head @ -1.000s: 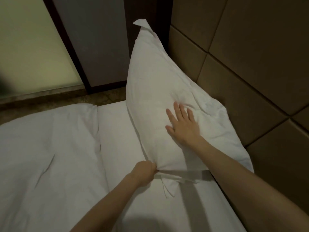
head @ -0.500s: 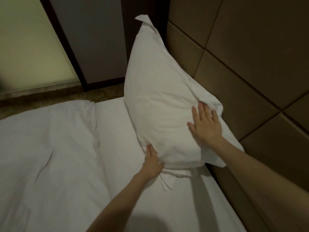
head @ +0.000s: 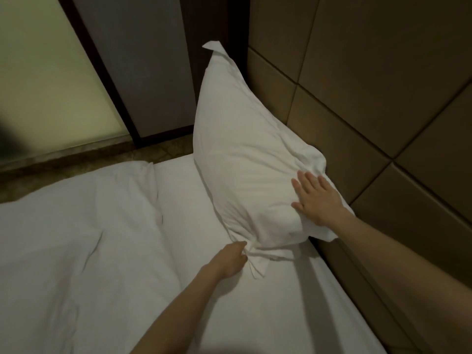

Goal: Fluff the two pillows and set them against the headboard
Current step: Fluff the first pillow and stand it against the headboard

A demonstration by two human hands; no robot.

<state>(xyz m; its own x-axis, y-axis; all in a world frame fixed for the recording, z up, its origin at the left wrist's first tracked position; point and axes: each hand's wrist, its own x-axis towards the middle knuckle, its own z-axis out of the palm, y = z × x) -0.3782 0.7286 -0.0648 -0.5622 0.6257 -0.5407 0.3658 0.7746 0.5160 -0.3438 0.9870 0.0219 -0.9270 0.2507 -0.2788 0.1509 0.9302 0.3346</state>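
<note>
One white pillow (head: 240, 149) stands on its long edge on the bed, leaning against the brown padded headboard (head: 370, 103). Its far corner points up. My right hand (head: 315, 198) lies flat with fingers apart on the pillow's near upper side, close to the headboard. My left hand (head: 231, 259) pinches the bunched pillowcase flap at the pillow's near bottom corner, down on the sheet. Only this pillow is in view; a second one does not show.
A white duvet (head: 71, 238) lies folded back over the left half of the bed, with bare white sheet (head: 255, 307) beside it. Beyond the bed's far edge are patterned floor, a dark door frame and a frosted glass panel (head: 48, 72).
My right hand slid from the pillow's middle to its near upper edge by the headboard. My left hand briefly pressed the lower edge, then closed on the corner flap again.
</note>
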